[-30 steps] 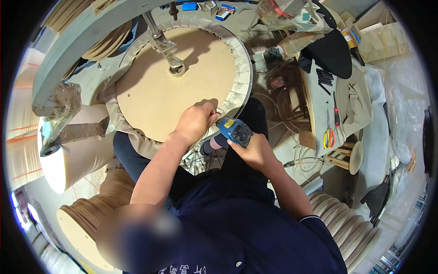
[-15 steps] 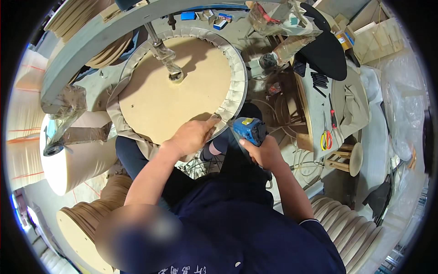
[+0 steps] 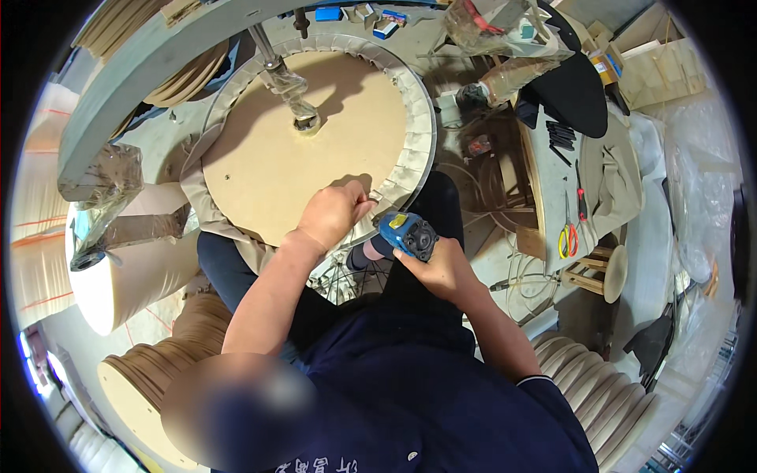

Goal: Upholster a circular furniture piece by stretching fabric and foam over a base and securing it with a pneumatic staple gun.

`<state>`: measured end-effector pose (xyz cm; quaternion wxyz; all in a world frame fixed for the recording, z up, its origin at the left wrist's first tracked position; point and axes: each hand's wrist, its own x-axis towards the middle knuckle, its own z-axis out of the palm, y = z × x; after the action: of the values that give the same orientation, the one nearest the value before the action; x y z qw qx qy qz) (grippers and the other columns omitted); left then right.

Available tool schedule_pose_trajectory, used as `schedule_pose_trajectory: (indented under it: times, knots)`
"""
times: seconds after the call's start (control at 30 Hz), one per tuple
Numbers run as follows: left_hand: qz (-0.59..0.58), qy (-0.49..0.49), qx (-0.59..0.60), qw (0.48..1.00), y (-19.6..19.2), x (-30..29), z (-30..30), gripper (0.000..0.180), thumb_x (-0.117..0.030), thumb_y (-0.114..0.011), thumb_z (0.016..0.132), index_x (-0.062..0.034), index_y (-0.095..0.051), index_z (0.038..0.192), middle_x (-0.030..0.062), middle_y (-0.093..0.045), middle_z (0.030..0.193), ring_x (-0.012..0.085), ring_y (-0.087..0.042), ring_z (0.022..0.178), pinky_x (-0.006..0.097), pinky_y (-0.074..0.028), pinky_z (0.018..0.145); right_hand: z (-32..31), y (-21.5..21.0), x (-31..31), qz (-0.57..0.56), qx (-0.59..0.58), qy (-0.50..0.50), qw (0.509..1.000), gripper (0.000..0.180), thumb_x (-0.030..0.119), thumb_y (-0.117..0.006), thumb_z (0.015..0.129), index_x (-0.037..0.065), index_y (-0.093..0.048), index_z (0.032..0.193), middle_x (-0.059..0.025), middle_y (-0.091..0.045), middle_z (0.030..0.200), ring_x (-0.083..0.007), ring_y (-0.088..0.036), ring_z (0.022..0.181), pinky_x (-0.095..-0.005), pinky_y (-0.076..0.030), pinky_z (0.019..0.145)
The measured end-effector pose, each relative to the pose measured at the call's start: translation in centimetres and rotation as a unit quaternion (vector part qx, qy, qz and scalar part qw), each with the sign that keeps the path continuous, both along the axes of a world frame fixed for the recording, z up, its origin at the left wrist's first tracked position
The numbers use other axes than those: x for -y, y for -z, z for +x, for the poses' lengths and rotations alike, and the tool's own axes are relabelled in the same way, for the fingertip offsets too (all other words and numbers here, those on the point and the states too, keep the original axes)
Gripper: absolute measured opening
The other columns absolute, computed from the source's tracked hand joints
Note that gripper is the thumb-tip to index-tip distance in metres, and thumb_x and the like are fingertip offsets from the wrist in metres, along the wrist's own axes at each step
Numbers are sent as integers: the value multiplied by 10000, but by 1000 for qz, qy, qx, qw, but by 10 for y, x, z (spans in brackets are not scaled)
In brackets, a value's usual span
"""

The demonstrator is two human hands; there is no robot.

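A person in a dark blue short-sleeved shirt (image 3: 410, 394) bent over a round tan fibreboard disc (image 3: 303, 150) wrapped at its rim in pleated pale grey fabric (image 3: 410, 118). The left hand (image 3: 335, 214) pressed down on the disc's near edge, fingers curled over the fabric folds and pinching them flat. The right hand (image 3: 441, 268) was clenched around a blue handheld power tool with a yellow patch (image 3: 406, 232), its nose pointed at the rim just beside the left fingertips; the tool's tip was hidden behind the hand and fabric.

A metal post wrapped in clear plastic (image 3: 288, 83) stood on the middle of the disc, under a curved grey beam (image 3: 142, 63) that was cut off at the top edge. Small blue and white boxes (image 3: 359, 13) lay at the top of the frame, too small to read. To the right, a cluttered bench (image 3: 552, 205) carried yellow-handled scissors (image 3: 566, 236) and a red-handled tool (image 3: 580, 201). A small yellow package (image 3: 603, 67) sat farther up, beside a black rounded pad (image 3: 576, 94). A big roll of cream material (image 3: 134, 276) stood to the left, with stacked tan discs (image 3: 138, 378) below it and more stacked discs (image 3: 599, 394) at lower right. The person's legs and whatever bore the disc were mostly hidden beneath it.
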<state>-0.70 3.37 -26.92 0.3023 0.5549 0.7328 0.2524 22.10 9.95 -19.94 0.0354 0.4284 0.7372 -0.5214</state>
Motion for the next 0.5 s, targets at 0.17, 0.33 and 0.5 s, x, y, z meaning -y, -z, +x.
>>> schedule_pose_trajectory:
  times: [0.17, 0.33, 0.5]
  knots:
    - [34, -9, -4, 999, 4, -6, 6, 234, -273, -721, 938, -49, -654, 938, 179, -701, 809, 381, -679, 750, 448, -535, 698, -10, 9, -2, 69, 6, 5, 998, 441, 382, -770, 872, 20, -708, 1115, -237, -715, 914, -430, -682, 923, -433, -548, 755]
    - [75, -91, 41, 992, 6, -9, 15, 276, -341, -624, 992, -74, -638, 1061, 205, -705, 846, 426, -672, 822, 500, -530, 741, -5, 8, -8, 107, -5, 7, 994, 370, 340, -757, 885, -12, -705, 985, -209, -691, 800, -347, -669, 776, -413, -531, 684]
    - [0, 101, -21, 995, -33, 14, 20, 384, -325, -567, 1017, -170, -587, 1369, 217, -711, 946, 426, -672, 894, 503, -526, 809, 29, 3, -11, 1, -47, 125, 991, 367, 341, -751, 905, 15, -653, 768, -25, -594, 593, -131, -578, 524, -311, -434, 511]
